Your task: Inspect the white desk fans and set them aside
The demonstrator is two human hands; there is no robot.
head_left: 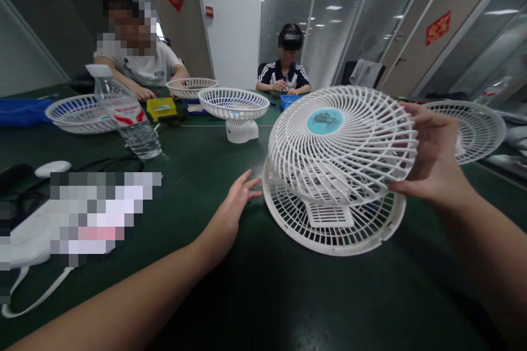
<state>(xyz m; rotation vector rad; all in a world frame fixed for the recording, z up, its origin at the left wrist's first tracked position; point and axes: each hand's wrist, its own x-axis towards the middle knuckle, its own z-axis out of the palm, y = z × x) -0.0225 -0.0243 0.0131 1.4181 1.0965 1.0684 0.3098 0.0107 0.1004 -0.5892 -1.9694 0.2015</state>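
A white front fan grille (341,142) with a blue round badge is tilted up over the white rear fan grille (333,219), which lies on the green table (230,285). My right hand (432,159) grips the front grille by its right rim, fingers curled round the edge. My left hand (236,200) rests on the table just left of the rear grille, fingers stretched out and holding nothing.
A water bottle (127,115) stands at the left. A fan on its base (234,109) stands mid-table, more grilles (78,112) lie around it, one (477,126) at the right. A yellow box (162,108) is near two people seated at the far side.
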